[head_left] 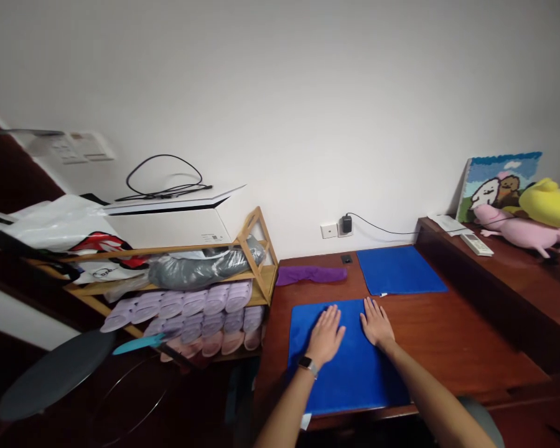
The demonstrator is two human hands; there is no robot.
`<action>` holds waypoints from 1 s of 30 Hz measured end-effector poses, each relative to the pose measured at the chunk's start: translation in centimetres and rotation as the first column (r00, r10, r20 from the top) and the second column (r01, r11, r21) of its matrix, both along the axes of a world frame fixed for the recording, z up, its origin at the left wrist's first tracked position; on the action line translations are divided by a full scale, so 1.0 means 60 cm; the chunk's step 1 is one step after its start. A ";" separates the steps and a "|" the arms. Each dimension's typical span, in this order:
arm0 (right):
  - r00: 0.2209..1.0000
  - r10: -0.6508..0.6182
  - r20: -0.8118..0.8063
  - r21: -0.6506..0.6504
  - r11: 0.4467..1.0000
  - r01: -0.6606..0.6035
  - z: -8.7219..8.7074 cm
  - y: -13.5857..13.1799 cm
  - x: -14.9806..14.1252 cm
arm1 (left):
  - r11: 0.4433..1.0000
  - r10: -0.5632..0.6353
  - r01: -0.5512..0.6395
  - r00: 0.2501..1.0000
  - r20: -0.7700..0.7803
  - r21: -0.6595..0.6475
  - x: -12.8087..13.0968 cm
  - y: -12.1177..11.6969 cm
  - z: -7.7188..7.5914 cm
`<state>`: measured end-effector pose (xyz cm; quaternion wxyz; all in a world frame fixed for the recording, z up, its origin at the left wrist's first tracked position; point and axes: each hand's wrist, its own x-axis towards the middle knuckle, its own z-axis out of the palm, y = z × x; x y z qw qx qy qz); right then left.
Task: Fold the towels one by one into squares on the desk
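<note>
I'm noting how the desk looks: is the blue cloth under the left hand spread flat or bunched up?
Spread flat: the blue cloth shows a smooth face and straight edges beneath the left hand.

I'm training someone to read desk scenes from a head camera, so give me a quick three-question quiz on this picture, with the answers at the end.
1. What does the left hand rest on?
A) the wooden rack
B) the nearer blue cloth
C) the remote

2. True or false: the purple cloth lies to the left of the farther blue cloth.

3. Fill in the blank: the watch is worn on the ____ wrist.

Key: 1: B; 2: true; 3: left
</note>
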<state>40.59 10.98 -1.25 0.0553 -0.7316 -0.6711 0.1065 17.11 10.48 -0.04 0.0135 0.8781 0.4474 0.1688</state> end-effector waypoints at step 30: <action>0.998 0.027 -0.064 0.028 0.999 -0.025 0.021 -0.124 -0.003 | 0.991 -0.023 0.015 0.998 -0.058 -0.136 0.097 -0.055 -0.017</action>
